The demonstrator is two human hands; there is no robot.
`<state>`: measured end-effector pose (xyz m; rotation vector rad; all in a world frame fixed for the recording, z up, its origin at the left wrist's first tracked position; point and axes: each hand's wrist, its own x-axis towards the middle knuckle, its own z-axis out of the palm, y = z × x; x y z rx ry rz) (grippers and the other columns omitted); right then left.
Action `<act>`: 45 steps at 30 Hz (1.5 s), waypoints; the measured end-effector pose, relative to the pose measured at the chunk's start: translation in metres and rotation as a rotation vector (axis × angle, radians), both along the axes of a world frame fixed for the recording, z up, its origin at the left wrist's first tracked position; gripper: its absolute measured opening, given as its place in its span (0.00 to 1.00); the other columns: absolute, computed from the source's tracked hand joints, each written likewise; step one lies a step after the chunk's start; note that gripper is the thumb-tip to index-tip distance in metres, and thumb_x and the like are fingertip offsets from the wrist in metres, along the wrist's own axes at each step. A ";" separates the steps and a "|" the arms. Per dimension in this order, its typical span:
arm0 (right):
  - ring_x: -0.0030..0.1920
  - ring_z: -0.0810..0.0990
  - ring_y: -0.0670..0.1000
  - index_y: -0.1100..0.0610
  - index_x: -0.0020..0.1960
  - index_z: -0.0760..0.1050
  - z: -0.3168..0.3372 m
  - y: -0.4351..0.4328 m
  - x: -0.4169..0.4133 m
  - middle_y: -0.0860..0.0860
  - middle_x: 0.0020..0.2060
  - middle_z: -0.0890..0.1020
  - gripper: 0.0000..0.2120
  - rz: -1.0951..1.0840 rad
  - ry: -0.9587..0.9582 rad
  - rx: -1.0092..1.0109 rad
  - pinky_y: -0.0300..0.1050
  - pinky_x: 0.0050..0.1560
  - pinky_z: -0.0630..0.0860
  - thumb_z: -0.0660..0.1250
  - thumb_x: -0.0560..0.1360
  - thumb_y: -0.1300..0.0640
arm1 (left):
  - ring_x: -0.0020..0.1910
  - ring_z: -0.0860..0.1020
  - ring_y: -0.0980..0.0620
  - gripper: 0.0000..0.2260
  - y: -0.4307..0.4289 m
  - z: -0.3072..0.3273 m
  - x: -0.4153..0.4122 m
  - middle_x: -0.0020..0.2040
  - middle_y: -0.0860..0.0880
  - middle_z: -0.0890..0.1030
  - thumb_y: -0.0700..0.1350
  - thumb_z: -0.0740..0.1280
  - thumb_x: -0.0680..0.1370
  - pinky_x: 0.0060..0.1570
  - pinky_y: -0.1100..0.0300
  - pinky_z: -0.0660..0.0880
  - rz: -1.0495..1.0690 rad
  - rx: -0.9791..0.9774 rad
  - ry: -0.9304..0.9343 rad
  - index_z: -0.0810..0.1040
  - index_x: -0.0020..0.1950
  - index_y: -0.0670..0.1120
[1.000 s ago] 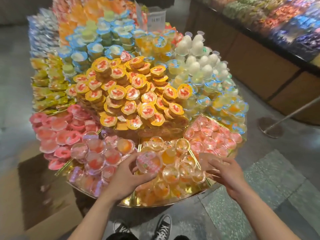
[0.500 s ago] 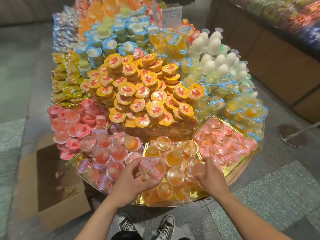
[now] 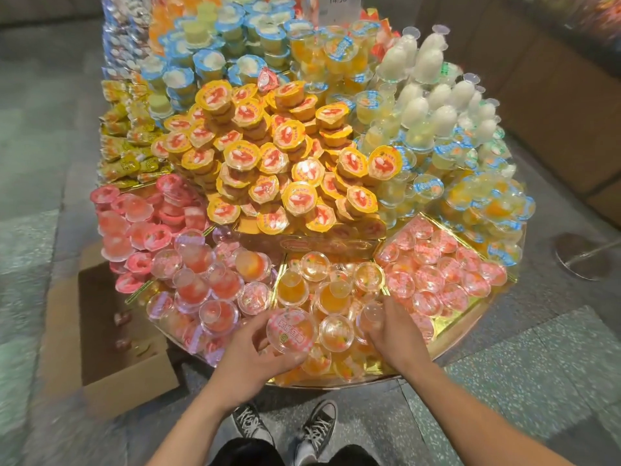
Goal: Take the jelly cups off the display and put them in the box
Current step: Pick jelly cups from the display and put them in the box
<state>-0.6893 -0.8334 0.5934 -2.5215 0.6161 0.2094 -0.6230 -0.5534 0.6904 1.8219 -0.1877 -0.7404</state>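
A round gold display (image 3: 460, 334) is heaped with jelly cups. My left hand (image 3: 250, 359) grips a clear jelly cup with a pink printed lid (image 3: 291, 329), held just above the front orange section. My right hand (image 3: 395, 334) is closed around another clear jelly cup (image 3: 371, 316) in the same front section, among several orange jelly cups (image 3: 331, 297). An open cardboard box (image 3: 67, 334) stands on the floor to the left of the display, with a few small cups lying inside it (image 3: 121, 319).
Yellow-lidded cups (image 3: 268, 156) form the middle heap, pink cups (image 3: 134, 223) lie left, pink-lidded clear cups (image 3: 440, 274) right, white bottle-shaped jellies (image 3: 430, 82) behind. A price sign (image 3: 337, 5) stands at the back. A stanchion base (image 3: 583, 255) sits on the floor at right. My shoes (image 3: 285, 425) are under the display edge.
My right hand has moved left from the pink section and closed on a clear cup in the front section. My left hand keeps holding its pink-lidded cup. The camera has tilted left and down.
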 end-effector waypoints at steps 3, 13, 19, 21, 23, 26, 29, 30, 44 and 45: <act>0.60 0.77 0.53 0.50 0.69 0.65 -0.001 0.000 0.000 0.49 0.62 0.77 0.27 -0.006 -0.026 0.016 0.50 0.54 0.77 0.73 0.75 0.49 | 0.60 0.80 0.58 0.34 -0.005 0.002 0.000 0.60 0.63 0.81 0.56 0.83 0.63 0.66 0.55 0.73 -0.010 0.008 0.004 0.75 0.66 0.58; 0.62 0.76 0.51 0.49 0.72 0.66 -0.002 -0.005 0.001 0.49 0.64 0.76 0.31 0.018 -0.026 0.034 0.47 0.61 0.74 0.73 0.74 0.45 | 0.61 0.77 0.64 0.38 -0.014 0.003 0.006 0.61 0.67 0.80 0.64 0.80 0.59 0.64 0.62 0.70 -0.031 0.014 0.003 0.73 0.67 0.60; 0.65 0.75 0.51 0.48 0.75 0.64 0.000 -0.010 0.000 0.48 0.68 0.75 0.32 0.009 0.016 0.096 0.49 0.64 0.74 0.70 0.75 0.40 | 0.58 0.80 0.63 0.33 -0.020 0.003 0.010 0.58 0.65 0.82 0.58 0.82 0.61 0.61 0.63 0.72 -0.048 0.009 0.008 0.75 0.63 0.59; 0.65 0.75 0.50 0.48 0.74 0.66 0.001 -0.013 0.000 0.48 0.68 0.75 0.33 -0.014 0.028 0.161 0.49 0.64 0.74 0.72 0.74 0.41 | 0.59 0.80 0.61 0.33 -0.021 0.001 0.012 0.58 0.62 0.82 0.57 0.82 0.62 0.60 0.64 0.73 -0.056 0.005 0.008 0.75 0.64 0.58; 0.64 0.76 0.50 0.48 0.73 0.67 0.003 -0.016 0.002 0.48 0.67 0.76 0.33 -0.043 0.033 0.206 0.47 0.63 0.74 0.75 0.72 0.42 | 0.58 0.80 0.62 0.31 -0.022 0.001 0.012 0.58 0.63 0.82 0.53 0.82 0.64 0.58 0.69 0.73 -0.061 0.006 0.004 0.76 0.64 0.57; 0.63 0.76 0.51 0.50 0.72 0.68 0.005 -0.017 0.005 0.49 0.65 0.77 0.33 -0.084 0.051 0.257 0.44 0.60 0.73 0.77 0.71 0.46 | 0.59 0.80 0.62 0.30 -0.021 0.000 0.012 0.59 0.63 0.82 0.48 0.81 0.66 0.55 0.74 0.73 -0.069 0.000 -0.003 0.76 0.66 0.54; 0.59 0.78 0.51 0.51 0.70 0.70 0.004 -0.018 0.008 0.49 0.64 0.78 0.33 -0.125 0.045 0.300 0.46 0.58 0.76 0.79 0.69 0.47 | 0.58 0.80 0.63 0.29 -0.019 0.000 0.011 0.58 0.64 0.82 0.45 0.80 0.66 0.52 0.75 0.72 -0.064 0.000 0.010 0.75 0.65 0.55; 0.58 0.78 0.50 0.51 0.69 0.71 0.005 -0.018 0.009 0.49 0.63 0.78 0.33 -0.136 0.044 0.313 0.46 0.57 0.76 0.79 0.68 0.47 | 0.58 0.80 0.63 0.28 -0.019 0.001 0.011 0.57 0.64 0.82 0.45 0.80 0.67 0.53 0.75 0.72 -0.062 0.001 0.011 0.75 0.64 0.55; 0.71 0.70 0.53 0.52 0.76 0.63 0.037 -0.027 0.008 0.51 0.73 0.69 0.37 -0.129 0.094 0.332 0.47 0.66 0.69 0.75 0.73 0.46 | 0.59 0.79 0.65 0.32 -0.020 -0.003 0.016 0.58 0.67 0.81 0.49 0.81 0.66 0.58 0.71 0.73 -0.055 -0.020 0.049 0.74 0.66 0.57; 0.71 0.69 0.52 0.51 0.76 0.63 0.042 -0.028 0.007 0.49 0.73 0.69 0.36 -0.131 0.076 0.335 0.48 0.67 0.68 0.74 0.73 0.46 | 0.59 0.79 0.65 0.32 -0.021 -0.003 0.017 0.59 0.66 0.81 0.48 0.81 0.66 0.59 0.69 0.73 -0.056 -0.021 0.058 0.74 0.67 0.57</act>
